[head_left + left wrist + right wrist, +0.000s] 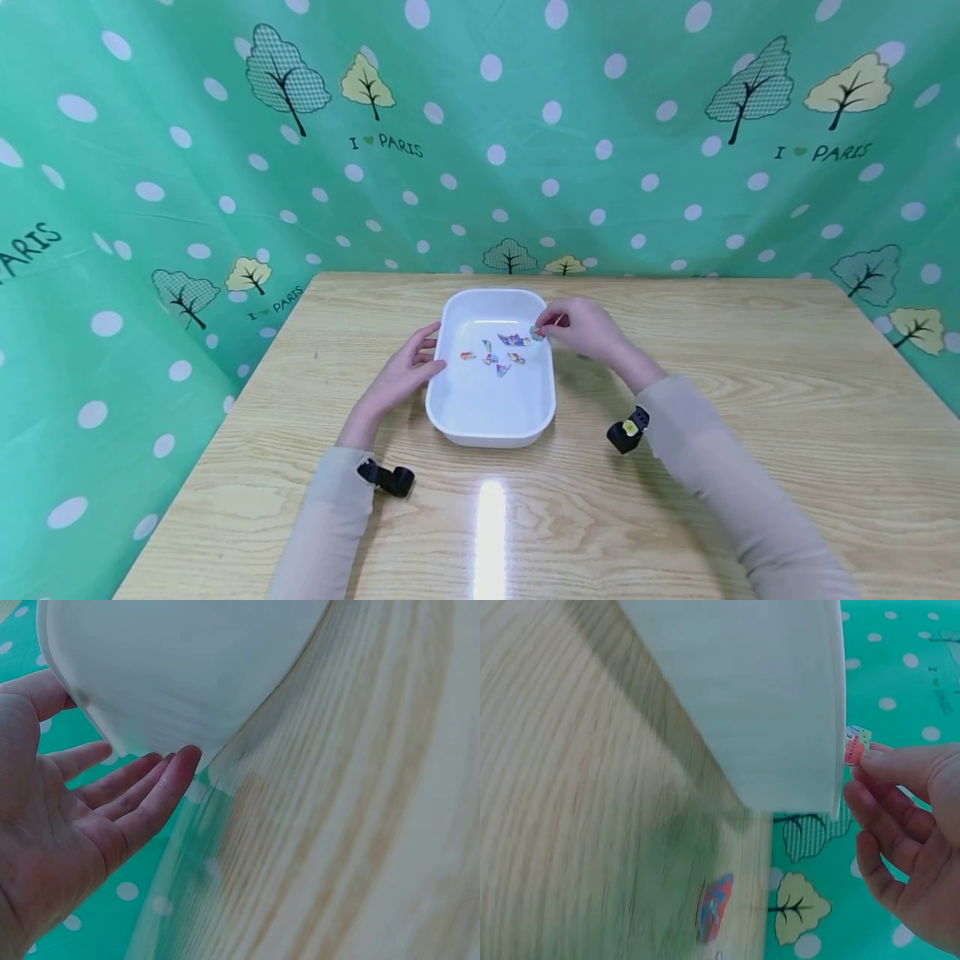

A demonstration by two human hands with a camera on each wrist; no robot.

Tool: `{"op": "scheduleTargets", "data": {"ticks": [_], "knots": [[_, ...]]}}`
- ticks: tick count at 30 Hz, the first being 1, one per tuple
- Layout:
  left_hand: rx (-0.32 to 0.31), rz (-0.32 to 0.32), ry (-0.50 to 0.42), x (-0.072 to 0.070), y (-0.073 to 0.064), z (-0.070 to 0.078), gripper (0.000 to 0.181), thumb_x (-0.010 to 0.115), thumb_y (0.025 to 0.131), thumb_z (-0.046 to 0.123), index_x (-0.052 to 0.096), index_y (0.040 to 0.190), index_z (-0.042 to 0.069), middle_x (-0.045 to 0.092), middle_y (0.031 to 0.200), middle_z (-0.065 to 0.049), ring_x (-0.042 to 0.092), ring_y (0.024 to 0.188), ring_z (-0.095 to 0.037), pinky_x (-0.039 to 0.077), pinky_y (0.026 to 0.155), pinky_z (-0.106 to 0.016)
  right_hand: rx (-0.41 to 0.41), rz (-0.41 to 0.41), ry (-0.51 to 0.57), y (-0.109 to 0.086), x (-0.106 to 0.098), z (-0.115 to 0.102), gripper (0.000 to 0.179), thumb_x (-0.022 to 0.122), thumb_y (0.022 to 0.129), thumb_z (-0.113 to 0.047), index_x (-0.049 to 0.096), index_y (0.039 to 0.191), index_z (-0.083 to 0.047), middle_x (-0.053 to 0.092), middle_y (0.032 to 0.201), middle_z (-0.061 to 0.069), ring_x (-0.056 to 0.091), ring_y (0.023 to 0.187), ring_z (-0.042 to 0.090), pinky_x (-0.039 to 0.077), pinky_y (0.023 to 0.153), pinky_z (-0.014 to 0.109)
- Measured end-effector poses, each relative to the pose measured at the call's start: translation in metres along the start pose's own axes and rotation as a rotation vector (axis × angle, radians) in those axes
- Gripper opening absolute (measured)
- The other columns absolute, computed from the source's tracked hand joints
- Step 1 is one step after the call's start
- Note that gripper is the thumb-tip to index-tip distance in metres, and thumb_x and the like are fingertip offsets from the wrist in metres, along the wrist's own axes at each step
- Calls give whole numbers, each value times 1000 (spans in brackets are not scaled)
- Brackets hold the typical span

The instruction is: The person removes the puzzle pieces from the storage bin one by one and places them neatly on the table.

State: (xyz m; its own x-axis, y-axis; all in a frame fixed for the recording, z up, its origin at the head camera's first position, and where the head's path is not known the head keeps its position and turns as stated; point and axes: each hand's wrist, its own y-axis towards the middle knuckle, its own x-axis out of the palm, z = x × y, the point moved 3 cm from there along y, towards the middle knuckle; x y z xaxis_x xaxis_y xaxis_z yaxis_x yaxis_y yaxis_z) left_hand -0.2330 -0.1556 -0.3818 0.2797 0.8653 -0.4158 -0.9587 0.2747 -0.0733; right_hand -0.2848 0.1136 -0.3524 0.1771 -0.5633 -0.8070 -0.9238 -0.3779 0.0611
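A white plastic tray (491,408) with rounded corners stands on the table, several small colourful stickers (513,340) lying loose on its bottom. My left hand (405,369) holds the tray's left side, thumb over the rim and fingers along the outer wall, as the left wrist view also shows. At the far right corner my right hand (583,327) pinches one small sticker (858,745), red and pale green with tiny print, between thumb and index finger. That sticker is held up by the rim, over the tray's inner edge in the head view.
In the right wrist view another red and blue sticker (715,909) lies on the wooden table (712,358), outside the tray. A green dotted cloth (525,125) with printed trees hangs behind the table and along its left side.
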Motion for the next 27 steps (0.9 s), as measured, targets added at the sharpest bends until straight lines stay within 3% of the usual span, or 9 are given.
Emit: {"op": "scheduleTargets", "data": {"ticks": [7,16,27], "knots": [[-10,1,1,-1,0,1,62,54,90,15,24,144,15,38,135,-20,46,115,-33,44,92,-43,93,-14,113,-4,-8,15,13,57,89,-21,66,97,-16,65,93,9,54,60,23,45,45,29],[-9,-9,-15,0,-1,2,63,54,90,13,23,144,12,38,135,-22,46,115,-35,43,93,-43,81,36,31,-13,-21,32,15,56,89,-17,66,99,-12,65,95,6,57,81,21,48,70,31],[-9,-5,-9,0,-1,2,63,54,90,14,23,144,12,38,135,-22,46,114,-34,43,94,-43,112,52,-40,-29,-30,63,18,53,90,-13,66,101,-8,64,97,9,57,84,22,48,70,34]]}}
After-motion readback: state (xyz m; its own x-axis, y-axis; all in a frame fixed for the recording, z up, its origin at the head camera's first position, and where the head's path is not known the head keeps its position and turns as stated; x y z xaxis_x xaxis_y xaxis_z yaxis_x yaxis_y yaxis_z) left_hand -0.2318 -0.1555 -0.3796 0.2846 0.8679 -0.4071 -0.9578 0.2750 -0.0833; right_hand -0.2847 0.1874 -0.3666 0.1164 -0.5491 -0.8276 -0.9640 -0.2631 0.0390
